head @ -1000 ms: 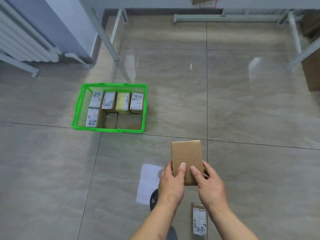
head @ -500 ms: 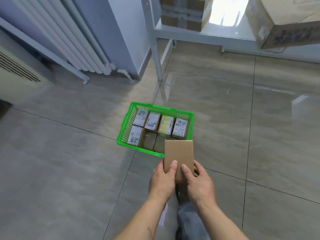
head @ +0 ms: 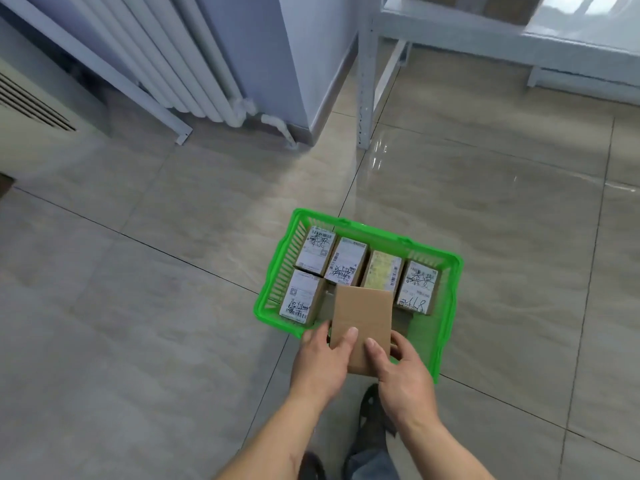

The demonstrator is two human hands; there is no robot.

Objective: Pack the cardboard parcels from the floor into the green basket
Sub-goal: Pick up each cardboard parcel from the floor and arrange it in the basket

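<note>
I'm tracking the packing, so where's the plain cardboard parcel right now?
Both hands hold the plain parcel low in the head view, above the green basket's near side, beside five labelled parcels.

Light: bright, even daylight, cool in tone; it seems to come from the far right.
Glare: the floor (head: 138, 341) is glossy; a strong white reflection lies beside the shelf leg (head: 365, 81), and a paler one at the far right.
Shelf top (head: 571, 26): overexposed, almost white at the far right corner.
Shadows: soft and weak; a dim one under the radiator (head: 166, 53), a faint one on the floor right of the basket (head: 446, 306).
Sharpness: the parcel labels (head: 315, 251) are readable as scribbles only, the print too soft to read.
Blur: slight smear at the near edge, on the forearms (head: 270, 441).
Distortion: wide-angle; the radiator tubes and the floor joints lean outward at the left edge.
</note>
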